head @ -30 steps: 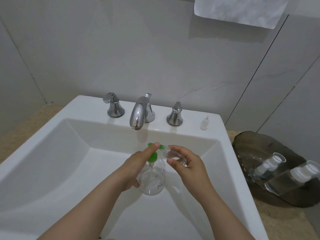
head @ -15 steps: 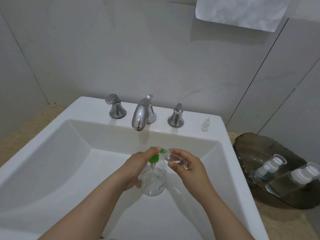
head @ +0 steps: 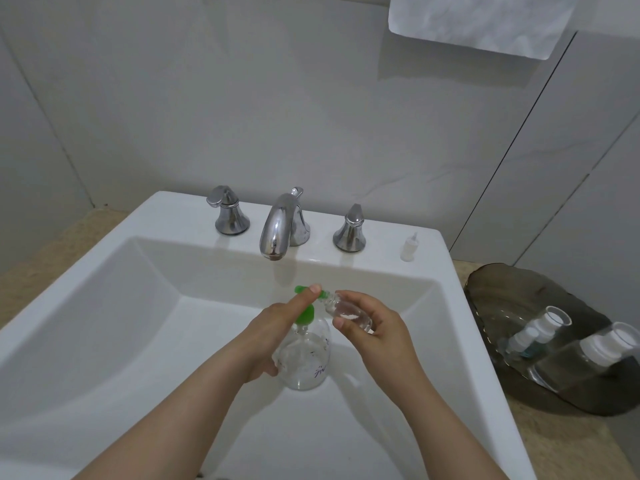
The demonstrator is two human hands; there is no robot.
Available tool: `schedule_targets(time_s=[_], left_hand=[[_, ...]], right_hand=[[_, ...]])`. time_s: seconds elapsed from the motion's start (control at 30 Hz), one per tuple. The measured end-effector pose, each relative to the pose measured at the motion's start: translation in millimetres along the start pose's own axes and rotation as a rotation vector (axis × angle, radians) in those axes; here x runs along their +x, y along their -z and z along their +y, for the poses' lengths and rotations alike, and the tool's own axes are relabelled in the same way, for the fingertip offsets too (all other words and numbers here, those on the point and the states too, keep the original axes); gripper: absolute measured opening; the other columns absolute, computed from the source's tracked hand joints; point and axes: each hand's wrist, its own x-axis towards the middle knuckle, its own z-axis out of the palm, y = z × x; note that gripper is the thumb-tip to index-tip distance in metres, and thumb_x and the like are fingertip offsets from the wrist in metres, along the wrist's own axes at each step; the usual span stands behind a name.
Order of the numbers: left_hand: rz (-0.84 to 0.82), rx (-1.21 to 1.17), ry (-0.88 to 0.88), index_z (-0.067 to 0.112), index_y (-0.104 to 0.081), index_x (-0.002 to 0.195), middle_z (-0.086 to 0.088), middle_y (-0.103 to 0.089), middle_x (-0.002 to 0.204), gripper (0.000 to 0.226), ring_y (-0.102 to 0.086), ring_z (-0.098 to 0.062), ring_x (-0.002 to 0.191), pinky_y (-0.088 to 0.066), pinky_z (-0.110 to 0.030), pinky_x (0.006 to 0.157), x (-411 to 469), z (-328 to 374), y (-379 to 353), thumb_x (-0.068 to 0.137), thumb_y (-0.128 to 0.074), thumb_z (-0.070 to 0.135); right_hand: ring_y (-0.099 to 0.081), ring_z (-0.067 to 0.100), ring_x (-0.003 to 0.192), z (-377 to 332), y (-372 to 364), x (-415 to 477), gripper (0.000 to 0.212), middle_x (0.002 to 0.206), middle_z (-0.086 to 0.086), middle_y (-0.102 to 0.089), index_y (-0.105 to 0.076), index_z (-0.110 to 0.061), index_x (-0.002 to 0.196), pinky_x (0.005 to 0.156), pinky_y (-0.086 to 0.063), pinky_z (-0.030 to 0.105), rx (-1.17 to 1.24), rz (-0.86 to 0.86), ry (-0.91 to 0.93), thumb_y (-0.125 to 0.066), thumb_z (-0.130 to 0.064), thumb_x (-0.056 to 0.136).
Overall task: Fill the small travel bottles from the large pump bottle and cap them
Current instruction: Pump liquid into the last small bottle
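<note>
A clear large pump bottle [head: 306, 358] with a green pump head [head: 305, 313] stands inside the white sink [head: 104, 341]. My left hand [head: 273, 327] wraps around it, with the index finger lying on top of the pump. My right hand [head: 374, 330] holds a small clear travel bottle [head: 348, 310], tilted, its open mouth against the green nozzle. A little liquid shows inside the small bottle. A small white cap [head: 408, 247] stands on the sink rim at the back right.
A chrome faucet [head: 282, 223] and two handles sit at the back of the sink. To the right, a dark glass tray [head: 502, 299] holds other travel bottles [head: 540, 327] with white caps. A white towel [head: 481, 22] hangs above.
Both hands and the bottles stay in place at the pump nozzle; the view has shifted slightly downward.
</note>
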Motion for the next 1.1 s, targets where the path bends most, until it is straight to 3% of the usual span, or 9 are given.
schedule_targets(time_s=[0.27,0.57,0.87,1.1], left_hand=[[0.027,0.003,-0.015,0.027,-0.060,0.128,-0.004,-0.054,0.136,0.102,-0.051,-0.037,0.126,-0.041,-0.063,0.103,3.2,-1.2,-1.4,0.039,-0.064,0.078],[0.034,0.008,-0.022,0.028,-0.061,0.125,-0.001,-0.056,0.135,0.096,-0.052,-0.036,0.125,-0.042,-0.063,0.102,5.8,-3.4,-0.8,0.044,-0.063,0.079],[-0.014,-0.008,-0.007,0.031,-0.048,0.142,0.002,-0.046,0.148,0.119,-0.041,-0.035,0.137,-0.035,-0.063,0.102,2.5,-2.4,-0.3,0.040,-0.057,0.091],[-0.006,0.000,-0.004,0.030,-0.051,0.139,0.001,-0.047,0.145,0.115,-0.042,-0.037,0.134,-0.037,-0.062,0.104,3.0,-2.1,0.2,0.040,-0.059,0.088]], right_hand=[[-0.062,-0.005,0.099,1.8,-0.3,-0.1,0.032,0.104,-0.014,-0.070,-0.067,-0.033,0.108,0.091,-0.047,0.017,-0.003,-0.024,-0.025,-0.070,-0.011,0.085],[-0.063,-0.003,0.088,2.3,-0.2,-0.7,0.031,0.103,-0.011,-0.071,-0.068,-0.027,0.110,0.079,-0.047,0.008,-0.008,-0.027,-0.035,-0.069,-0.009,0.085],[-0.064,-0.002,0.090,-0.3,0.4,-0.7,0.031,0.100,-0.013,-0.071,-0.067,-0.031,0.109,0.078,-0.046,0.007,0.017,-0.010,-0.010,-0.070,-0.011,0.086],[-0.064,-0.002,0.092,-1.1,0.0,-0.2,0.031,0.101,-0.011,-0.071,-0.067,-0.032,0.108,0.079,-0.047,0.009,0.037,-0.010,-0.019,-0.071,-0.011,0.085]])
